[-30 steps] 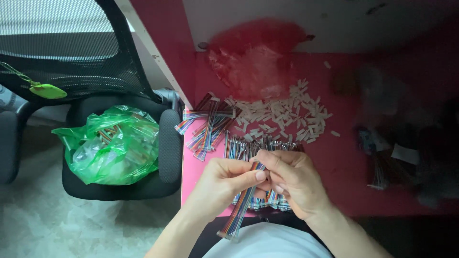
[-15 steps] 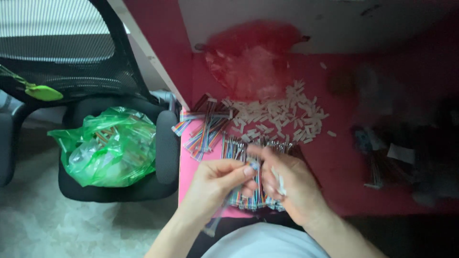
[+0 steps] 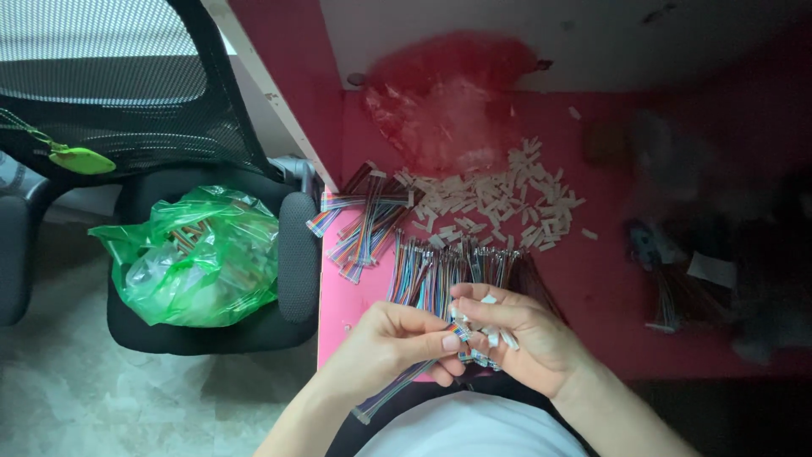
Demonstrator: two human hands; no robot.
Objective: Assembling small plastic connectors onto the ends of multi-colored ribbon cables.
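Both hands meet over a pink desk (image 3: 355, 296): left hand (image 3: 393, 343) pinches a rainbow ribbon cable (image 3: 397, 389), right hand (image 3: 524, 334) grips white connectors (image 3: 495, 337) beside it.

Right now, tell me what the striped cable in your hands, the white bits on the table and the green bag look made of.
Striped cable: flexible plastic-coated wires, judging by the bend and rainbow stripes. White bits: probably moulded plastic, matte, blocky. Green bag: thin plastic film, translucent, crinkled, glossy.

Home assembly bench – pink table (image 3: 592, 288), sorted ribbon cables (image 3: 364, 222), mesh office chair (image 3: 127, 110)
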